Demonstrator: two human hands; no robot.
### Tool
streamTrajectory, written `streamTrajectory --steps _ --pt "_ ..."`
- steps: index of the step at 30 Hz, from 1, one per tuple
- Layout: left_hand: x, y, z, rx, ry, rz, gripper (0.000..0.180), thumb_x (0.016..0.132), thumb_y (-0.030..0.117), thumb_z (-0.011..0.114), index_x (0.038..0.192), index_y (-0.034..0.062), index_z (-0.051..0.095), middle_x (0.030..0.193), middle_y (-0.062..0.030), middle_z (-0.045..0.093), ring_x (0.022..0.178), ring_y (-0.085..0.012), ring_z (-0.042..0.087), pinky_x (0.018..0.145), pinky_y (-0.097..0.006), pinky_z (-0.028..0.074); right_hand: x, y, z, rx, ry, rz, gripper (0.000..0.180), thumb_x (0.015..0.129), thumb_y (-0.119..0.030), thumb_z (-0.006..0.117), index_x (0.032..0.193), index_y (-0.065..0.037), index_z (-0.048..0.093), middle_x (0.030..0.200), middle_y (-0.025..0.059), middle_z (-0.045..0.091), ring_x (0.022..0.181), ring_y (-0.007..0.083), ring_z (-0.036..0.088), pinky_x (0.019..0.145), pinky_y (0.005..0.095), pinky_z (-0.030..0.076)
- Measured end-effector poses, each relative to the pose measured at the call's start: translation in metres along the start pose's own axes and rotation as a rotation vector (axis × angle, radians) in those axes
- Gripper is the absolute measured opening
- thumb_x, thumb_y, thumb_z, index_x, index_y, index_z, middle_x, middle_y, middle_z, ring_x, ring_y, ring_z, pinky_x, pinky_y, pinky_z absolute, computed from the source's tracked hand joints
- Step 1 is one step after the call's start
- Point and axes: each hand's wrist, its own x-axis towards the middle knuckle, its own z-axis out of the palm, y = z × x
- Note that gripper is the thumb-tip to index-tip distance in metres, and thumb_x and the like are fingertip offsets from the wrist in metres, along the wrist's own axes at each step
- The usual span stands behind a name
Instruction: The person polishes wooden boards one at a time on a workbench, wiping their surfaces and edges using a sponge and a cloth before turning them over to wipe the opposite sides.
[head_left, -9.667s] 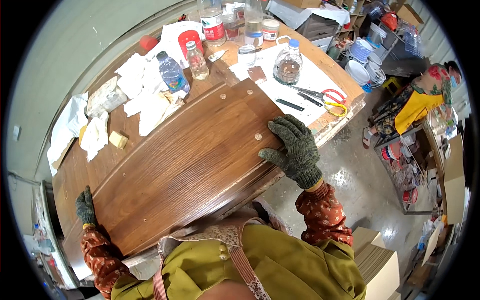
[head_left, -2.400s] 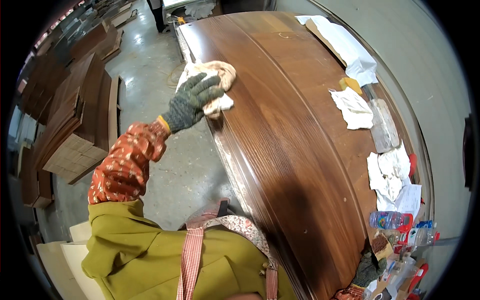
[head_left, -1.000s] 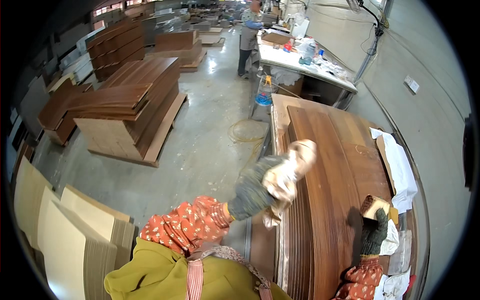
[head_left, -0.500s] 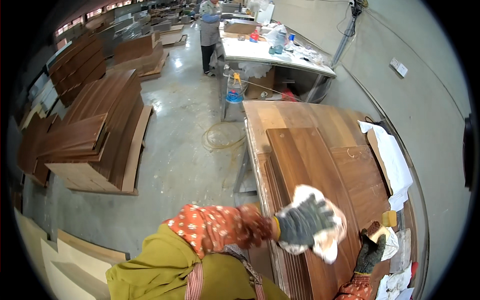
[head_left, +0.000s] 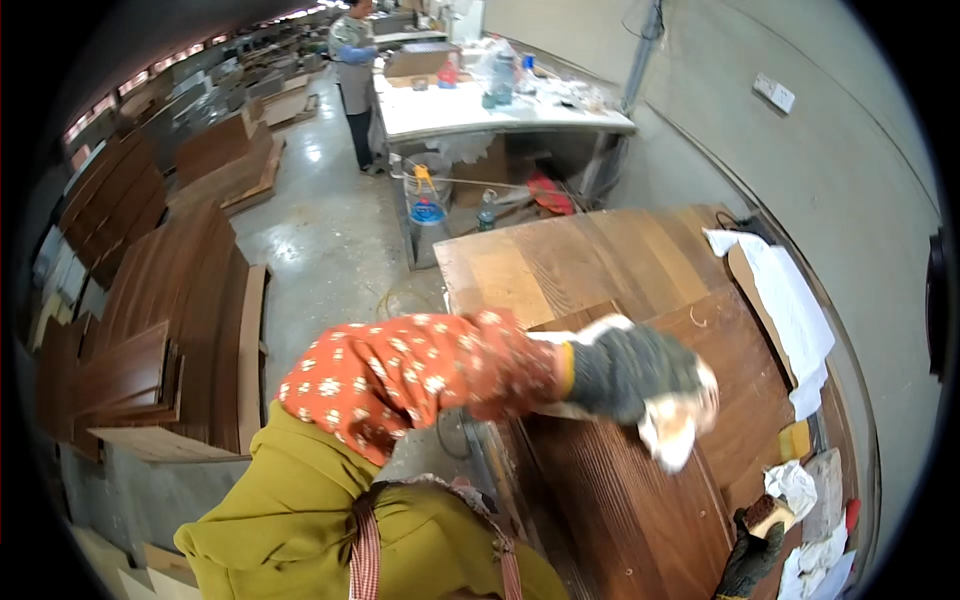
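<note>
Person in olive top and red floral sleeves leans over a worktop (head_left: 590,250), L gloved hand (head_left: 635,375) w/ a pale cloth (head_left: 672,430) bunched under it, above the far end of a brown wood panel (head_left: 625,495). L grip is closed on the cloth; fingertips are blurred and partly lost in its folds, and whether cloth touches panel at this instant is hard to tell. Panel lies on the worktop toward its L edge; its far L corner is hidden by hand, cloth and sleeve, its near end cut off by the pic's lower rim. R gloved hand (head_left: 752,560), low nr the worktop's R edge, has thumb and fingers closed round a two-tone block (head_left: 768,517), brown on one face, cream on the other; the R forearm is out of frame. Just beyond the block: a crumpled white wad (head_left: 792,487), then a small yellow block (head_left: 795,441). Along the R edge toward the far R corner, a white sheet (head_left: 785,310) partly covers brown board. More crumpled white material (head_left: 812,568) sits nr the lower R, w/ a red item (head_left: 852,515) mostly hidden, kind unclear. In bkgd, a co-worker (head_left: 355,85) stands at a white-topped table (head_left: 440,118), hands too small to make out; clutter under it is dim, approx. shapes only.
</note>
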Motion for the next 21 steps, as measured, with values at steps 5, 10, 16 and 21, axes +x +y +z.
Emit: streamTrajectory --steps 5,10,16,21 --pt "0.018 -0.012 -0.037 -0.657 -0.343 0.183 0.027 0.073 0.012 0.063 0.101 0.0083 0.063 0.105 -0.0128 0.061 0.1 -0.0272 0.058 0.087 -0.035 0.046 -0.019 -0.004 0.033 -0.067 0.033 -0.149 0.045 0.089 -0.027 0.054 0.127 -0.006 0.043 0.127 0.0086 0.048 0.118 0.023 0.045 0.093 0.0508 0.041" --pt "-0.016 -0.171 -0.009 -0.704 0.217 -0.406 0.018 0.084 0.015 0.055 0.095 0.0085 0.068 0.089 -0.0094 0.067 0.083 -0.019 0.061 0.078 -0.029 0.046 -0.013 0.004 0.054 -0.319 0.288 -0.275 0.037 0.086 -0.025 0.059 0.115 -0.005 0.052 0.109 0.0072 0.056 0.098 0.0202 0.054 0.088 0.0378 0.045" --pt "-0.032 -0.226 -0.024 -1.078 0.27 -0.327 0.02 0.088 0.009 0.05 0.105 -0.0013 0.053 0.084 -0.0038 0.056 0.073 -0.0105 0.054 0.067 -0.023 0.049 -0.016 0.026 0.147 -0.334 0.342 -0.343 0.046 0.084 -0.021 0.06 0.124 -0.003 0.046 0.111 0.0062 0.053 0.099 0.0175 0.053 0.087 0.0297 0.044" --pt "-0.058 -0.183 -0.026 -1.124 -0.305 -0.297 0.035 0.083 0.017 0.063 0.115 0.0045 0.055 0.098 -0.0106 0.064 0.087 -0.0157 0.062 0.067 -0.026 0.051 0.013 0.065 0.307 -0.794 0.356 -0.389 0.051 0.079 -0.019 0.066 0.121 0.001 0.045 0.109 0.0093 0.054 0.097 0.0176 0.053 0.085 0.0304 0.045"
